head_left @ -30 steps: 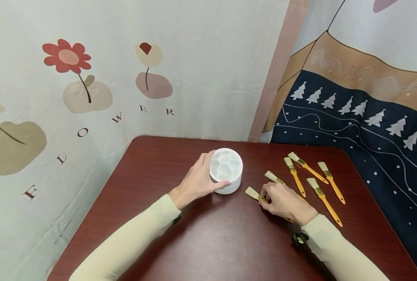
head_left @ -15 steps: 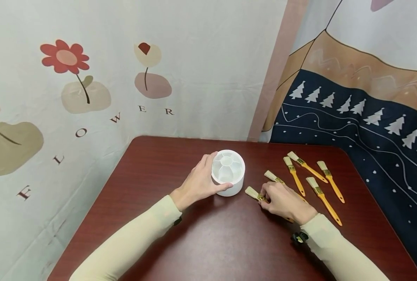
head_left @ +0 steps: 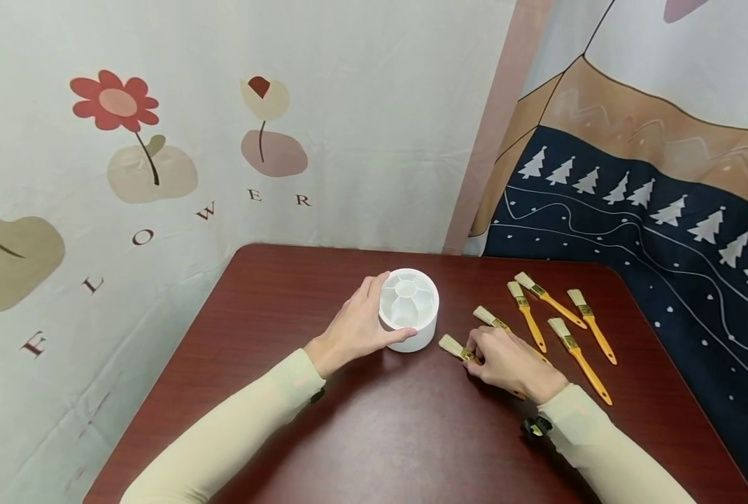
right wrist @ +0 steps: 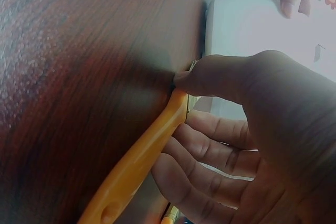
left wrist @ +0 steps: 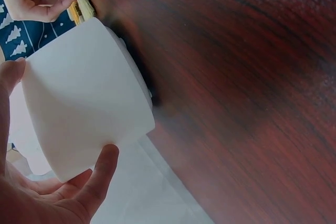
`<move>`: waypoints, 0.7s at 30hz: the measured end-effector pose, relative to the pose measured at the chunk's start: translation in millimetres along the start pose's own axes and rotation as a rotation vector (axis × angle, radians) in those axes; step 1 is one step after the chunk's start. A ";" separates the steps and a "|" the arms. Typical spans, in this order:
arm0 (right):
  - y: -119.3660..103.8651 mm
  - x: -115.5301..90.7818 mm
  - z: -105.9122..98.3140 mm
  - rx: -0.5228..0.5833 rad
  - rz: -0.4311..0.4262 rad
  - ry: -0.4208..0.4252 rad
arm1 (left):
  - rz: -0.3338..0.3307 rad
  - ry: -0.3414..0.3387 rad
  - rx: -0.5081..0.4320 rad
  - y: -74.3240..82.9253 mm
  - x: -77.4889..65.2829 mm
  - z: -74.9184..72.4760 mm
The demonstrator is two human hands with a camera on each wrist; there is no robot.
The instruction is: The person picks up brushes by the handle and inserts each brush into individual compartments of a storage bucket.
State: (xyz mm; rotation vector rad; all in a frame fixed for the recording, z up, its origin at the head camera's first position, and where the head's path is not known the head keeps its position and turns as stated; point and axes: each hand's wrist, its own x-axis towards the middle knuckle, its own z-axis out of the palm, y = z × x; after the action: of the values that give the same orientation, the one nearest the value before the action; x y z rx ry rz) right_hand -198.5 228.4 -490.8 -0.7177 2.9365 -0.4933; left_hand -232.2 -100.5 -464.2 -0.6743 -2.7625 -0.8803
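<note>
A white round holder (head_left: 419, 339) with several compartments inside stands upright on the table. My left hand (head_left: 360, 320) grips its left side, thumb across the front and fingers around the back; in the left wrist view its smooth wall (left wrist: 89, 93) fills the space between thumb and fingers. To the right of the holder, my right hand (head_left: 513, 362) pinches a paintbrush (head_left: 454, 346) near its metal band. Pale bristles point toward the holder, and the brush's yellow handle (right wrist: 139, 163) runs back under the palm, low against the tabletop.
Just beyond my right hand lies another paintbrush (head_left: 490, 317), partly hidden by it. Farther right on the dark red table (head_left: 285, 294) are several more, including a brush (head_left: 580, 360) and a brush (head_left: 592, 325). A printed curtain (head_left: 380, 140) hangs behind the table.
Between one second and half a second ago, the holder and my left hand shifted slightly right and nearer in the head view. Since then they look still. My right hand keeps its pinch on the paintbrush.
</note>
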 end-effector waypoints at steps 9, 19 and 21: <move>-0.5 -2.0 -1.3 -0.003 -0.008 0.018 | 0.021 0.016 -0.002 -1.2 -0.4 1.5; -1.7 -2.4 -5.3 0.001 0.032 0.001 | 0.021 0.017 -0.006 -0.1 0.2 0.3; -1.8 -2.2 -6.1 -0.001 0.035 0.004 | 0.017 0.012 -0.002 0.0 0.3 -0.1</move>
State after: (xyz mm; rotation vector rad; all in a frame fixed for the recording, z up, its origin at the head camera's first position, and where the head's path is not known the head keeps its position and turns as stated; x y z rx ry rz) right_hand -196.7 229.7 -484.4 -0.6650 2.9474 -0.4904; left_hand -232.4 -100.5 -464.0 -0.6899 -2.7413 -0.8815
